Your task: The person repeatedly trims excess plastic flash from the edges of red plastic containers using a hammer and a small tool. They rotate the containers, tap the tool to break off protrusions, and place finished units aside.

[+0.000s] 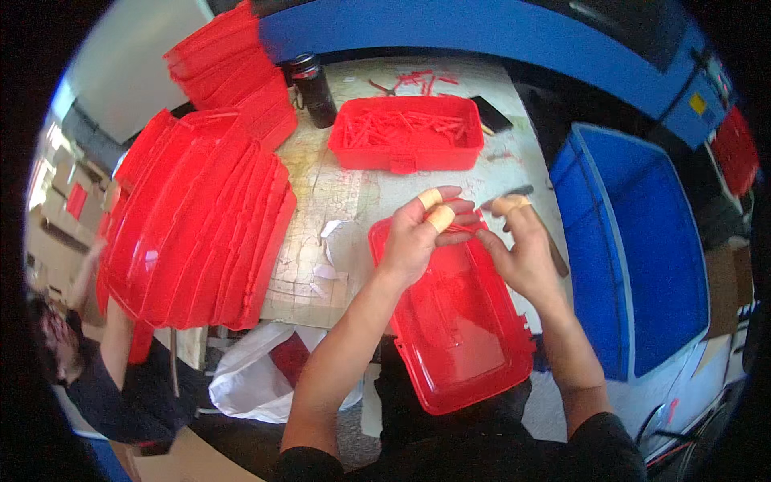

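A red plastic tray (462, 329) lies tilted from the table edge toward my lap. My left hand (418, 233), with tan tape on two fingertips, grips its far rim. My right hand (522, 249), also taped on one finger, holds a thin dark blade tool (506, 195) at that same far edge, close to my left fingers. A second red tray (405, 132) farther back holds several thin red plastic strips.
A long leaning stack of red trays (201, 225) fills the table's left side. A black bottle (315, 88) stands behind it. A blue bin (634, 241) sits to the right. A white bag (253, 377) lies on the floor. Another person (88, 353) stands at the left.
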A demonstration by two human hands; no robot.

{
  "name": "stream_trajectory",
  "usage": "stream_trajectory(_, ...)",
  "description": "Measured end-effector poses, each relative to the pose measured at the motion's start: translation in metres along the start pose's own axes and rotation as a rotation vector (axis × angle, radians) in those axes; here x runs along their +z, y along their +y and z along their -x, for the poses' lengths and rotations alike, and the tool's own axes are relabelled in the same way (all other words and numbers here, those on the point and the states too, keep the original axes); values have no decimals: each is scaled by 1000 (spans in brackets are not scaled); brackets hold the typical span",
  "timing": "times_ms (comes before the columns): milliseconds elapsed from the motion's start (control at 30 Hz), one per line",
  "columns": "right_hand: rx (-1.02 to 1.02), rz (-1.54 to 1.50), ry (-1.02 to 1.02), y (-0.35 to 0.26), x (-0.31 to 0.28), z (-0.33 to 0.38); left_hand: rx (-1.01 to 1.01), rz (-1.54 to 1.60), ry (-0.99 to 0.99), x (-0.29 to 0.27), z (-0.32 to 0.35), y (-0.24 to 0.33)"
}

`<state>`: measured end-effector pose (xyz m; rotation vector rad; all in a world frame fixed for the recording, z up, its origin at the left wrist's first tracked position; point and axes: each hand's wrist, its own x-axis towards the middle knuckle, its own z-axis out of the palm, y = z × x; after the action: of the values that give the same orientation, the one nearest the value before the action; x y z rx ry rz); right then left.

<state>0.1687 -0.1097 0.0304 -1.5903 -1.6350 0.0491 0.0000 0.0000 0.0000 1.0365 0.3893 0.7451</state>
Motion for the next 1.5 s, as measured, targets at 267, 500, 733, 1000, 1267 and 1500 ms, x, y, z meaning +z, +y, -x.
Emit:
stream_trajectory(267, 465, -737, -66, -7, -5, 56, 7, 342, -53, 38, 1, -8)
stream_trajectory(500, 640, -1399, 600, 14, -18, 76, 426, -573, -438, 99, -7, -35)
stream_trajectory(733, 629, -1265, 562, 44, -84, 154, 283, -1381, -1219, 71, -4, -75)
stream_trajectory(1000, 894, -635, 192, 33, -53, 179, -55, -1833, -322, -23, -57, -27)
stream_trajectory(1267, 820, -264, -45, 37, -42, 127, -402, -1621, 148, -100, 21, 14)
stream_trajectory(1500, 420, -59, -224, 36, -4, 48, -338, -1291, 164, -116, 50, 13)
